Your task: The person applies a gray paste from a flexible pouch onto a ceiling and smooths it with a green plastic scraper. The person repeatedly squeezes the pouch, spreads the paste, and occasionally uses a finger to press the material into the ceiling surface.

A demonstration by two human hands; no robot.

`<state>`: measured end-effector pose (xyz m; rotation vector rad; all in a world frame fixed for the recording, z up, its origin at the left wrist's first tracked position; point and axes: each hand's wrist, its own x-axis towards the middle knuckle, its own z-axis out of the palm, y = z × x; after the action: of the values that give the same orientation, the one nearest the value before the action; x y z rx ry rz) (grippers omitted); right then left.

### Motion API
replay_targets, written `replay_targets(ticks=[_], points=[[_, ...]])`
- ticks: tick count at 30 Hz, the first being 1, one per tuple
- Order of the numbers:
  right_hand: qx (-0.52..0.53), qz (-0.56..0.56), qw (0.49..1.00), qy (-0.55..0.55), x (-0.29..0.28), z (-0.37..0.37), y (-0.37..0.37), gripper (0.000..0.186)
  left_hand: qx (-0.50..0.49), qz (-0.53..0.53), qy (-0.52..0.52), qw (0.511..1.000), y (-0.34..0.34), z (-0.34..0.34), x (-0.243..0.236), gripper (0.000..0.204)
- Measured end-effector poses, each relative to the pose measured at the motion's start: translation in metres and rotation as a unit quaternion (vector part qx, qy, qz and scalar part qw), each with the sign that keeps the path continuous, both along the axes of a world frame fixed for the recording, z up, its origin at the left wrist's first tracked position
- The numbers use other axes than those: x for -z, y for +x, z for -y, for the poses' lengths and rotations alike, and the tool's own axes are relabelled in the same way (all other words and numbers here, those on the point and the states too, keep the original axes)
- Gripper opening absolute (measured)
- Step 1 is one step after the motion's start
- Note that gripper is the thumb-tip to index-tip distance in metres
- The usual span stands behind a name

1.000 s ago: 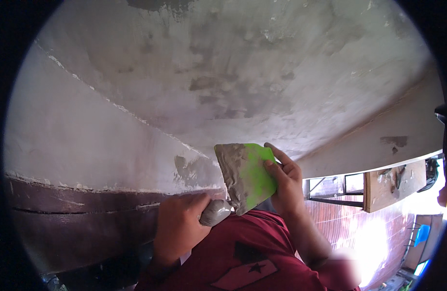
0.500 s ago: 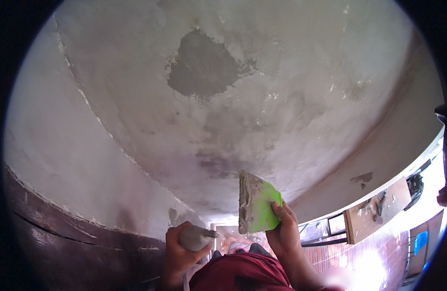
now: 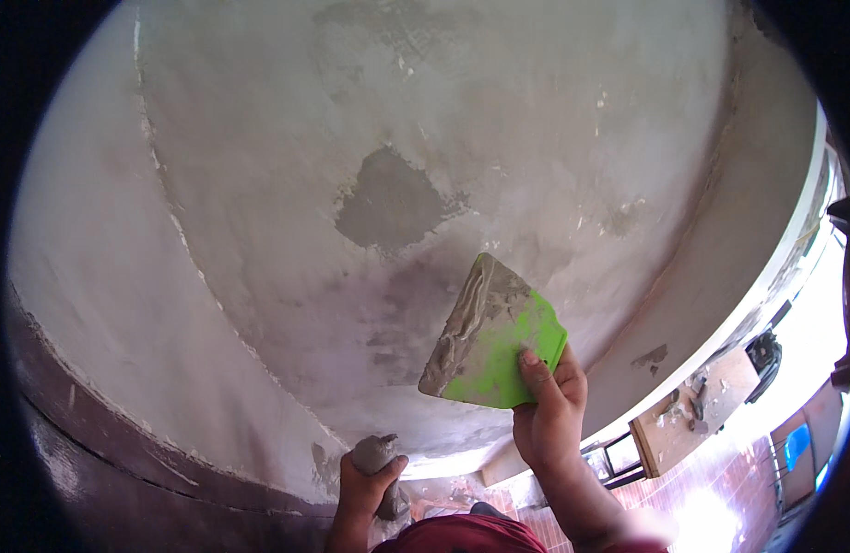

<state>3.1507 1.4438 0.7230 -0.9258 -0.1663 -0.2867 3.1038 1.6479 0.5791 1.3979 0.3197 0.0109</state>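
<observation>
My right hand [image 3: 548,405] grips a green plastic scraper [image 3: 526,355], thumb on its face. Grey putty [image 3: 464,318] coats much of the blade and lies thickest along its left edge. Lower and to the left, my left hand [image 3: 362,488] is closed round a rounded grey putty-like lump [image 3: 375,453] with a small tip on top. More grey material hangs below that fist; whether a bag wraps it I cannot tell. The scraper is held up before a grey plastered surface [image 3: 572,230], which bears a darker grey patch [image 3: 388,203]. I cannot tell whether the blade touches it.
Rough whitish seams run along both sides of the plastered surface. A dark brown glossy band [image 3: 121,461] curves along the lower left. At right stands a board-topped table [image 3: 697,396] with tools and debris, beside a black bag [image 3: 764,359]. A blue object [image 3: 796,445] is farther right.
My right hand has raised the scraper toward the dark patch and tilted its blade. The left hand has dropped slightly and turned the lump's tip upward. The view has shifted, with the patch now lower.
</observation>
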Motion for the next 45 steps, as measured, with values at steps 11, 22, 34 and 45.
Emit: replay_targets(ticks=[11,22,34,45], points=[[0.136,0.161,0.963,-0.167,-0.05,-0.029,0.011,0.032,0.071,0.035,-0.036,0.996,-0.009,0.001,0.014,0.019],[0.368,0.518,0.381,-0.672,-0.059,-0.06,0.089,0.047,0.073,0.031,-0.052,0.996,-0.018,-0.006,0.023,0.018],[0.299,0.539,0.332,-0.713,0.002,-0.033,0.083,0.045,0.065,0.018,-0.086,0.994,-0.025,-0.005,0.032,0.017],[0.352,0.576,0.282,-0.681,-0.076,-0.041,0.107,0.047,0.118,-0.031,-0.081,0.989,-0.029,0.004,0.032,0.022]])
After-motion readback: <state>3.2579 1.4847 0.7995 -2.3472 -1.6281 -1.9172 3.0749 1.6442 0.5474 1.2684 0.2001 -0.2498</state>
